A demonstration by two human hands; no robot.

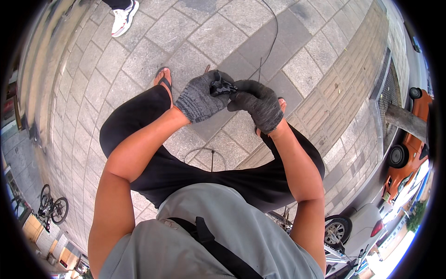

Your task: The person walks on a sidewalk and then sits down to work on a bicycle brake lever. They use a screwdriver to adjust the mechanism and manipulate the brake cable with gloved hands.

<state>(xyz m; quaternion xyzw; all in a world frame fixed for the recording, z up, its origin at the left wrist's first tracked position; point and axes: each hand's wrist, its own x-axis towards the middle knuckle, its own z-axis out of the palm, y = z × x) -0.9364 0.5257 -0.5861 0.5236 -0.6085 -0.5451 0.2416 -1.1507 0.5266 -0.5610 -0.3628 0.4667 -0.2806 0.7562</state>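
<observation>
Both my hands wear grey knitted gloves with darker fingers, and they meet in front of me above the pavement. My left hand (202, 98) is closed around a small black part (222, 86) with shiny, angular faces; its exact kind does not show. My right hand (258, 104) is closed in a pinch at the right end of that part, fingertips touching it. What lies between the right fingertips is hidden. Just beyond the right hand, a thin black cable (277, 32) runs away over the paving.
Another thin cable loop (212, 160) shows between my knees. A person's white shoe (124, 19) stands at the far left. To the right are a tree trunk (405, 119) by a metal grate, an orange car (407, 158) and a white car (360, 229). A bicycle (53, 208) stands lower left.
</observation>
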